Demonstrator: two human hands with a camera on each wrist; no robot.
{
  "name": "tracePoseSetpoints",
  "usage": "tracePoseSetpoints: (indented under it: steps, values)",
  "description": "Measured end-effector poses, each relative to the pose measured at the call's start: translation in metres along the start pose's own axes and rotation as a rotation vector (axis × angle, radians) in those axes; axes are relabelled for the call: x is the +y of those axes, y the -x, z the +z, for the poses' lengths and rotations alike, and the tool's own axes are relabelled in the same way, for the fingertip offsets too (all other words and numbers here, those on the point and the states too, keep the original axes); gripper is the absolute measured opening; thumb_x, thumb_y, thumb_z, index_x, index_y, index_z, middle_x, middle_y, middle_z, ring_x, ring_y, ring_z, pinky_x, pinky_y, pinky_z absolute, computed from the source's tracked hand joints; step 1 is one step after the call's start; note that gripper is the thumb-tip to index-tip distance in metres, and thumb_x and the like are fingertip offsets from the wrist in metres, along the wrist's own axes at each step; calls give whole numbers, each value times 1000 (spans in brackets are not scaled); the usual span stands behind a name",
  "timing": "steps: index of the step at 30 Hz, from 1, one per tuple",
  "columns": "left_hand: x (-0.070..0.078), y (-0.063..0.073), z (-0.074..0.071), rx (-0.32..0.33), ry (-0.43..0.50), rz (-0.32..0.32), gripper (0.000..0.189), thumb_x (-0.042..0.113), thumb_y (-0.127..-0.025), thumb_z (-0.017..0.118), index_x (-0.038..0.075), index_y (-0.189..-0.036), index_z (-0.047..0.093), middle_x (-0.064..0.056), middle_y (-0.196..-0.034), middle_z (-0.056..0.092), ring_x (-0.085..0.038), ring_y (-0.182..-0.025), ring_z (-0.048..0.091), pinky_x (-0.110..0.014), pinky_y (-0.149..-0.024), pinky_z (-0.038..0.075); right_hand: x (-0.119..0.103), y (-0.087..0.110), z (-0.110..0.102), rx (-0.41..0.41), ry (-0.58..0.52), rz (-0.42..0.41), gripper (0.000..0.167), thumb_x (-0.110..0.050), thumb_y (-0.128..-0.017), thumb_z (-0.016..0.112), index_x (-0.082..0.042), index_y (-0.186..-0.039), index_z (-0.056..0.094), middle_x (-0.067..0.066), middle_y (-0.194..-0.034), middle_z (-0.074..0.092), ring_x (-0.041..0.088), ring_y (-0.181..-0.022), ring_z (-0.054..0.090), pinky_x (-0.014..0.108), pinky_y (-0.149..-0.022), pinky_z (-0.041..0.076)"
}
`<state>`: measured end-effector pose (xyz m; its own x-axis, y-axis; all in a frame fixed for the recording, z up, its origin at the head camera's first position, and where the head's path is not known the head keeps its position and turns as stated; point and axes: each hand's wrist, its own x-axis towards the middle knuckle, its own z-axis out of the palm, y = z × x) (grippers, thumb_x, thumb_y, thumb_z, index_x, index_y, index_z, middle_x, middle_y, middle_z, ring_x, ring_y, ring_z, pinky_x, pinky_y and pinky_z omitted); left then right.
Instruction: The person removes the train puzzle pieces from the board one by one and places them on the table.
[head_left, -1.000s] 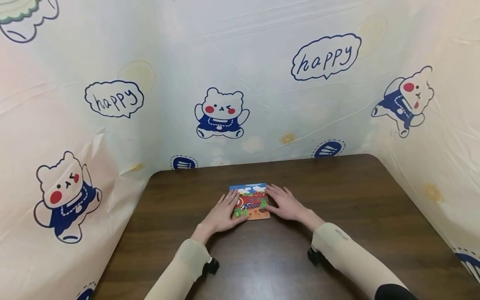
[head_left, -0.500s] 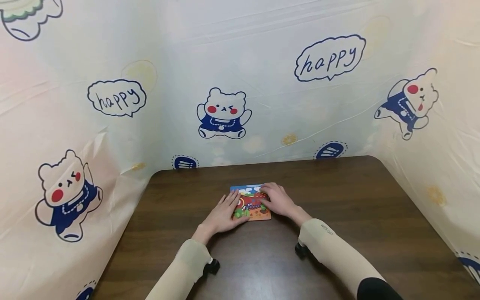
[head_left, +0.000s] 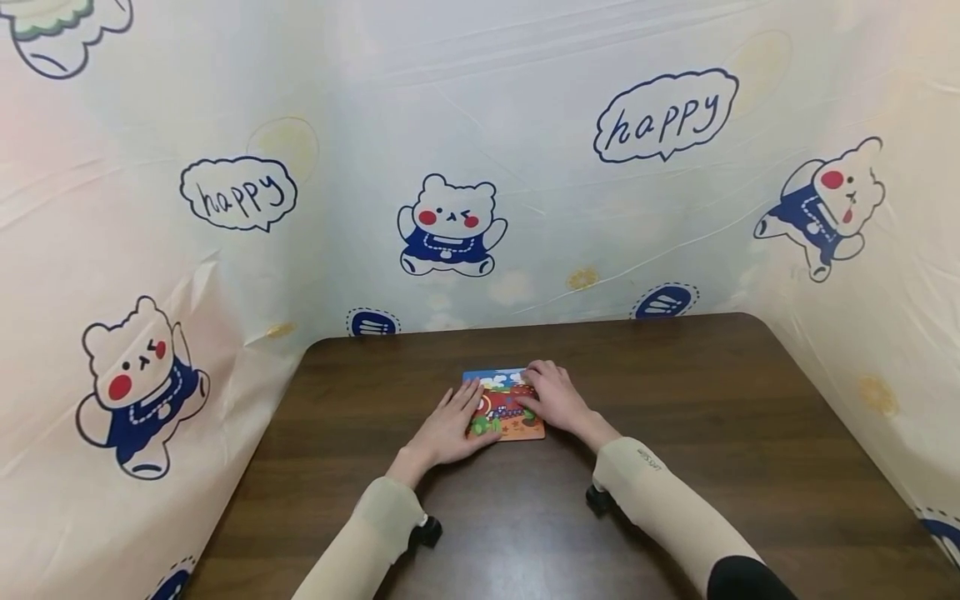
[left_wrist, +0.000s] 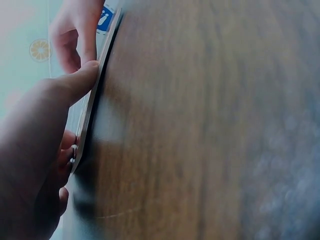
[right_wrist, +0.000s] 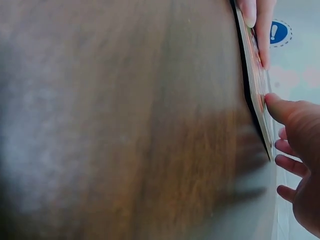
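Observation:
A thin square picture board (head_left: pixel 517 429), with blue sky, a red middle and an orange foot, lies flat on the dark wooden table (head_left: pixel 517 517). My left hand (head_left: pixel 448 429) rests with straight fingers over its left side, the thumb near the front edge. At the upper right of the board, my right hand (head_left: pixel 558 400) touches down with bent fingers, its thumb on the picture. In the right wrist view the right thumb (right_wrist: pixel 280 107) presses the board's face while the other fingers stay loosely bent and apart. Those fingers hide part of the picture.
A pale cloth backdrop (head_left: pixel 555 225) printed with bears and "happy" bubbles surrounds the table's back and sides. Dark camera mounts sit under both wrists, such as the left mount (head_left: pixel 427 532).
My right hand has moved left onto the board from its right edge, and its fingers have bent. The left hand keeps its place. The head view has shifted slightly.

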<state>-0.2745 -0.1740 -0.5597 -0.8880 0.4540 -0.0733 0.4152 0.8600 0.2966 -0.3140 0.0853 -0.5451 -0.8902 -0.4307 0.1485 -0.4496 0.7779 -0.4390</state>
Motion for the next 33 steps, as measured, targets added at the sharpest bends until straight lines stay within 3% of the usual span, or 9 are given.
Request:
tracePoseSetpoints:
  steps: [13, 23, 33]
  values:
    - [2, 0, -2, 1, -12, -21, 103, 79, -101, 53, 15, -177, 24, -8, -187, 18, -28, -174, 19, -59, -142, 14, -3, -7, 7, 57, 15, 32, 51, -32, -102, 81, 2, -139, 69, 25, -138, 64, 39, -126, 52, 55, -105, 47]
    - [2, -2, -4, 8, -3, -24, 103, 79, -101, 54, 16, -177, 25, -5, -187, 18, -27, -174, 19, -59, -142, 12, -9, -9, 5, 112, 43, 141, 52, -39, -98, 84, 1, -130, 72, 22, -126, 66, 37, -116, 55, 51, -96, 47]
    - [2, 0, -2, 6, -6, -22, 102, 79, -101, 55, 17, -177, 25, -5, -187, 18, -27, -174, 20, -60, -141, 13, -10, -11, 1, 57, 7, 203, 57, -41, -97, 86, 3, -128, 67, 22, -130, 60, 37, -119, 54, 50, -97, 48]
